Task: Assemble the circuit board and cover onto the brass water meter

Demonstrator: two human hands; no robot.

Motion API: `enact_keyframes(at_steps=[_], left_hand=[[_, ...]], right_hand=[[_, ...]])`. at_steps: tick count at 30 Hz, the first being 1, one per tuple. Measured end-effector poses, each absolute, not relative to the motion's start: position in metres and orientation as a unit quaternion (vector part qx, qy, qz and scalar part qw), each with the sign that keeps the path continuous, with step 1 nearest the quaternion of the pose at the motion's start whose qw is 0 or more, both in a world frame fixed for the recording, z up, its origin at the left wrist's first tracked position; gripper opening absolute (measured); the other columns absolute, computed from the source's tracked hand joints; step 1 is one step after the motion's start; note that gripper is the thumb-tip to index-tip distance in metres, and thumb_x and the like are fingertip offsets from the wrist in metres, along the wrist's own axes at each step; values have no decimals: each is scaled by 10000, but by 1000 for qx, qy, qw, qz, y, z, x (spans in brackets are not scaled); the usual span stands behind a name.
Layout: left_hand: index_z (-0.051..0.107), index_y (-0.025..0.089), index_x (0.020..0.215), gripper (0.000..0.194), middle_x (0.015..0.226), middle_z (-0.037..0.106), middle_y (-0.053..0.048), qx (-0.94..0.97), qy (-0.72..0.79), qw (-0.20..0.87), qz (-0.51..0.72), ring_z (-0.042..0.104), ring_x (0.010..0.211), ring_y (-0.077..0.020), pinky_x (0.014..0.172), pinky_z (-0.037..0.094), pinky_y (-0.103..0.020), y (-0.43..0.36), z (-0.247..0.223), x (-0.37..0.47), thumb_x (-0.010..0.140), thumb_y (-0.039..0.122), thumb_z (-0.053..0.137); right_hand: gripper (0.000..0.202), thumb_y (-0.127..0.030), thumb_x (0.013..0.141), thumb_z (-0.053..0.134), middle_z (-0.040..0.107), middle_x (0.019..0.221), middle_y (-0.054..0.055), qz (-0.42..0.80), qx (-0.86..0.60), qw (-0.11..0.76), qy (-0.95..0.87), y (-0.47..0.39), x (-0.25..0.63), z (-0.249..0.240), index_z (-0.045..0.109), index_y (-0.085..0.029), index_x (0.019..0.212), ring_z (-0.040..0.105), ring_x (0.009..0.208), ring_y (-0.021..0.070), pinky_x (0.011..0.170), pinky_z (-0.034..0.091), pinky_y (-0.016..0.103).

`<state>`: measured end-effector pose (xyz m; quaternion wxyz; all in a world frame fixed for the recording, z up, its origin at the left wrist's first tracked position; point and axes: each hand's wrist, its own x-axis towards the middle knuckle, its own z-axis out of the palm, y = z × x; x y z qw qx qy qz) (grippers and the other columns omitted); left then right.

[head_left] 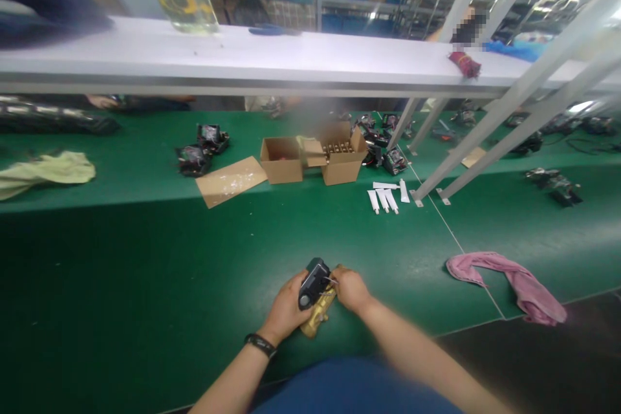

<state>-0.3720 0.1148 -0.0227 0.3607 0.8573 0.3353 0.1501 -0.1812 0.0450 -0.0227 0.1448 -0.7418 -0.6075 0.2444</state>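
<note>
My left hand [286, 310] is wrapped round a black device [314, 283] with a round silvery end, above the green bench top. Beneath and beside that device lies a gold-coloured metal part [317, 317], close against my left fingers. My right hand [350, 288] is closed at the upper end of the gold part, its fingertips pressed together beside thin light-coloured wires or pins. Exactly what those fingertips pinch is too small to make out.
Two open cardboard boxes [282, 171] stand ahead, beside flat cardboard [230, 182]. White tubes [387, 200] and black assemblies [395, 160] lie right of them. A pink cloth [528, 284] is at right, a pale cloth [48, 171] at left. Metal posts [466, 136] rise to a white shelf [339, 55].
</note>
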Motion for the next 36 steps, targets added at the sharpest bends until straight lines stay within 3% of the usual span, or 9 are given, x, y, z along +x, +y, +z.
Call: enact_keyframes(at_steps=[9, 17, 27, 36], left_hand=[[367, 206, 1258, 698, 1242, 479, -76, 872, 278, 384, 124, 455, 1127, -229, 982, 342, -339, 145, -17, -371, 629, 239, 668], [370, 217, 1244, 747, 1225, 489, -53, 869, 266, 397, 128, 461, 1114, -215, 977, 340, -319, 150, -15, -370, 558, 128, 651], [376, 208, 1237, 725, 1215, 496, -59, 863, 264, 406, 142, 469, 1102, -211, 969, 344, -314, 151, -11, -371, 571, 154, 656], [386, 204, 1233, 718, 1214, 492, -72, 857, 263, 419, 143, 465, 1103, -226, 973, 342, -337, 151, -11, -370, 577, 180, 677]], right_hand=[[159, -222, 830, 455, 606, 886, 51, 249, -746, 150, -600, 43, -186, -34, 602, -194, 883, 569, 791, 126, 697, 368, 194], [217, -355, 815, 474, 586, 677, 9, 243, -748, 134, -604, 44, -192, -39, 628, -205, 785, 516, 610, 105, 547, 303, 196], [256, -434, 774, 521, 595, 835, 45, 237, -784, 73, -570, 53, -194, -40, 644, -230, 868, 568, 667, 132, 555, 336, 211], [246, -398, 778, 538, 608, 860, 75, 230, -783, 58, -575, 57, -194, -39, 643, -204, 886, 579, 705, 154, 618, 382, 236]])
